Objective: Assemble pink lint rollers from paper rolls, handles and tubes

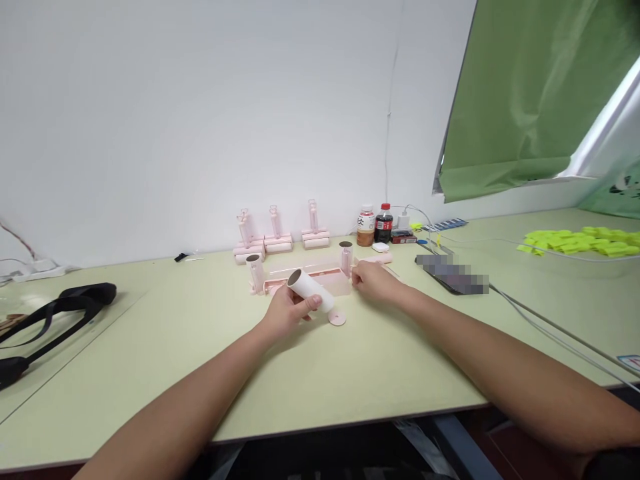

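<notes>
Pink rollers, perhaps three; one white roll.

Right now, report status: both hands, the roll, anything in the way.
Left hand grips white roll, tilted. Right hand at pink tray edge, hold unclear. Pink disc lies just beside roll.

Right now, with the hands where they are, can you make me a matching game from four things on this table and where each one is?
Things:
1. white roll
2. pink round cap
3. red-capped dark bottle
4. black strap

Places:
A. at the far left of the table
B. held in the left hand
C. lying flat on the table, just right of the left hand
D. standing at the back, near the wall

Pairs: 1-B, 2-C, 3-D, 4-A.
</notes>
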A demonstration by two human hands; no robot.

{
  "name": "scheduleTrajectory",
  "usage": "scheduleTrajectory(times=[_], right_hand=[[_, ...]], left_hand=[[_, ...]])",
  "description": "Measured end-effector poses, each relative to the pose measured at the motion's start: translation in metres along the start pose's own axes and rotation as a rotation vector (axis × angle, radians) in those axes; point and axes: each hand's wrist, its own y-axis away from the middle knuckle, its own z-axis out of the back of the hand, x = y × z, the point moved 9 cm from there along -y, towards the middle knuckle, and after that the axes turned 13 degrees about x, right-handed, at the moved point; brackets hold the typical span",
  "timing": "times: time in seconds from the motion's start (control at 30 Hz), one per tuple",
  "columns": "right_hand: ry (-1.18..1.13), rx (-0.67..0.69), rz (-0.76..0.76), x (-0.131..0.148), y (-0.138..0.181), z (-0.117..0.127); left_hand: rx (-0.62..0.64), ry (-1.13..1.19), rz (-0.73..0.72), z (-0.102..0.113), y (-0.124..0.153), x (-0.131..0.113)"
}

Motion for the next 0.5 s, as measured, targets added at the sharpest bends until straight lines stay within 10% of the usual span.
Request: scheduleTrajectory(times=[0.17, 0.3, 0.5], right_hand=[[-0.085, 0.143, 0.066, 0.003, 0.004, -0.016], [-0.209, -0.010, 0.079, 0.005, 0.011, 0.010], [-0.789, 0.073, 0.460, 0.061, 0.032, 0.010]], left_hand=[[0.012, -0.029, -0.012, -0.001, -0.001, 0.001], [0.020, -0.044, 0.002, -0.002, 0.000, 0.001], [0.135, -0.005, -0.101, -0.026, 0.003, -0.012]])
